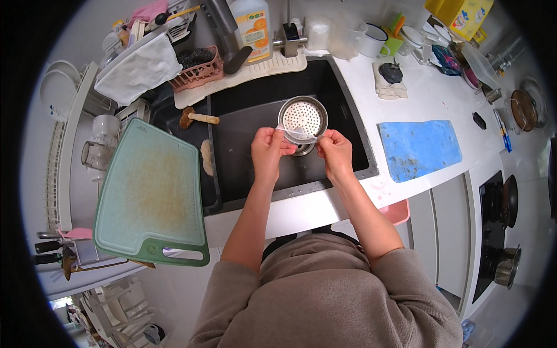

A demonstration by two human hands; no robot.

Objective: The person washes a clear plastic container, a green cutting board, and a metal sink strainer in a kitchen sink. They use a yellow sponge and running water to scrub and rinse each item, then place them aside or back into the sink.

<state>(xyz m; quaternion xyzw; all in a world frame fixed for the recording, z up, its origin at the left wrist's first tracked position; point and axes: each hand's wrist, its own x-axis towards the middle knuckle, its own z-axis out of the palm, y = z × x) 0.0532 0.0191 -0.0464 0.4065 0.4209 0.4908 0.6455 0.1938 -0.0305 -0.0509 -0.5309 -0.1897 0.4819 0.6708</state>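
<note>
Over the dark sink basin (243, 126), both hands hold a round metal strainer basket (303, 116) with a perforated bottom. My left hand (266, 150) grips its near-left rim, thumb on top and fingers below. At the near-right rim, my right hand (337, 150) pinches with thumb and fingertips. A thin, sheer whitish liner (297, 131) stretches between the hands across the near part of the basket; how far it wraps underneath is hidden. Just below the basket, the metal sink drain (304, 150) is partly visible.
A green cutting board (152, 191) leans at the left, near a wooden-handled brush (202, 117). Behind the basin stand the faucet (289, 39) and a large bottle (253, 32). A blue cloth (420, 148) lies on the right counter (365, 87).
</note>
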